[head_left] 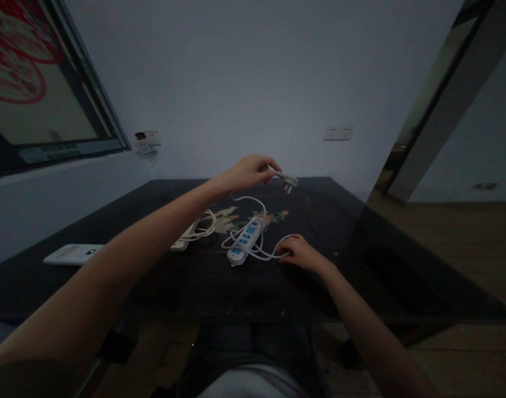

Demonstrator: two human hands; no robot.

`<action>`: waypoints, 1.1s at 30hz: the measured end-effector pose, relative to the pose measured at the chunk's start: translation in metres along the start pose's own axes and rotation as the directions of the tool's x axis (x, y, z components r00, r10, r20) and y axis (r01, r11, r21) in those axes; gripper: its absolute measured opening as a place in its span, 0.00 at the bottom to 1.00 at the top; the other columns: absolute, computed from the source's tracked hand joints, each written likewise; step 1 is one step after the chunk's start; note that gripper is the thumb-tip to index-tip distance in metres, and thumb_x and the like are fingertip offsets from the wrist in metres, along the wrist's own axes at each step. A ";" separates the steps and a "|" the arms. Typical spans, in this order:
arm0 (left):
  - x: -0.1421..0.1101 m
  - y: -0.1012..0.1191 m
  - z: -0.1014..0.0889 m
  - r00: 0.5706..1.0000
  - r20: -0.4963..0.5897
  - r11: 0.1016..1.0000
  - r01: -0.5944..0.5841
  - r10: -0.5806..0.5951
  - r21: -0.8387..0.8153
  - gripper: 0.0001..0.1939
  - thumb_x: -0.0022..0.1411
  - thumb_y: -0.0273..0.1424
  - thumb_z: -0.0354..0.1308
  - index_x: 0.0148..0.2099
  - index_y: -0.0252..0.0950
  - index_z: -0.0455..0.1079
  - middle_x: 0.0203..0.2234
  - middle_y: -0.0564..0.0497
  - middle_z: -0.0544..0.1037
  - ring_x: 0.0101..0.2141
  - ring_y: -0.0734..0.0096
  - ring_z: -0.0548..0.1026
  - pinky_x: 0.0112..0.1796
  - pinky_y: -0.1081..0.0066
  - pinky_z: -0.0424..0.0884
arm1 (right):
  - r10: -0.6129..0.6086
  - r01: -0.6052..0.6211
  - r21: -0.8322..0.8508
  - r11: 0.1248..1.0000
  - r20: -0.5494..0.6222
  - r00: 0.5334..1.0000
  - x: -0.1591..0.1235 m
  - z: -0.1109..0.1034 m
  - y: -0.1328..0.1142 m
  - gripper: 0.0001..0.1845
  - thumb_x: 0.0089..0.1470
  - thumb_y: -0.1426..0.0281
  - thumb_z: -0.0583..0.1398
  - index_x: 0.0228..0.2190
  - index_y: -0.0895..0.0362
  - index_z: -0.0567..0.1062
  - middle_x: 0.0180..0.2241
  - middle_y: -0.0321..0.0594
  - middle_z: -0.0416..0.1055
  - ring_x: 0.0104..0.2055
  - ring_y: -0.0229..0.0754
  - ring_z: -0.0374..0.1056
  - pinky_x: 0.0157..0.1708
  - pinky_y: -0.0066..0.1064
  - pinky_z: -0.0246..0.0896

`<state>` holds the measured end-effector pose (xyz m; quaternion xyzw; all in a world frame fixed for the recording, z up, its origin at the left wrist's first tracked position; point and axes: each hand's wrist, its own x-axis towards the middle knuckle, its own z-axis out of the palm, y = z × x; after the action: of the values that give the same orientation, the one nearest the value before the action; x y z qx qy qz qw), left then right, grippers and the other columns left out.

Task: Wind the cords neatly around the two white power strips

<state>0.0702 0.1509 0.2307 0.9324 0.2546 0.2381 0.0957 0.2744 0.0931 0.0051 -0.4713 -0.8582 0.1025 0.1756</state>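
Observation:
My left hand point(254, 171) is raised over the far part of the table and pinches the cord just behind a grey three-pin plug point(290, 183). The plug's pins point down. Below it lies a white power strip point(246, 241) with blue sockets, tilted away from me, with loops of its white cord point(263, 257) around and across it. My right hand point(299, 252) rests low by the tabletop to the right of the strip, fingers closed on the cord. Behind my left forearm, a second white power strip point(180, 243) with a coiled cord is partly hidden.
A white oblong device point(73, 254) lies on the dark table point(219, 287) at the left, partly behind my forearm. Two wall sockets point(338, 132) sit on the back wall; another outlet point(145, 145) hangs loose at the left corner. A window point(49, 83) is at the left.

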 end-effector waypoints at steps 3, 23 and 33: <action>-0.003 -0.017 0.018 1.000 0.018 0.999 -0.012 0.011 0.036 0.14 0.62 0.30 0.51 0.46 0.28 0.71 0.25 0.50 0.76 0.27 0.76 0.70 0.32 0.75 0.62 | -0.033 0.033 -0.014 0.999 -0.002 0.999 0.002 0.001 -0.006 0.09 0.49 0.70 0.64 0.36 0.54 0.77 0.36 0.39 0.76 0.43 0.44 0.69 0.50 0.39 0.49; -0.028 -0.084 0.147 0.902 0.431 0.982 -0.055 -0.028 0.179 0.10 0.63 0.27 0.51 0.40 0.35 0.74 0.37 0.48 0.78 0.38 0.68 0.74 0.38 0.74 0.64 | -0.077 0.044 -0.131 0.990 -0.257 0.963 0.002 -0.005 -0.014 0.09 0.61 0.67 0.54 0.36 0.56 0.73 0.36 0.41 0.73 0.40 0.43 0.66 0.41 0.34 0.55; -0.029 -0.080 0.170 0.786 0.617 0.986 -0.123 0.025 0.116 0.11 0.63 0.27 0.49 0.35 0.34 0.73 0.27 0.52 0.77 0.27 0.73 0.71 0.30 0.76 0.63 | -0.019 0.015 -0.022 1.000 -0.245 0.969 0.003 -0.002 0.002 0.06 0.59 0.68 0.57 0.34 0.56 0.74 0.34 0.41 0.74 0.39 0.42 0.66 0.42 0.33 0.56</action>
<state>0.0975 0.1941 0.0472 0.9728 0.1901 -0.0937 0.0934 0.2751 0.0965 0.0074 -0.4747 -0.8349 0.0334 0.2764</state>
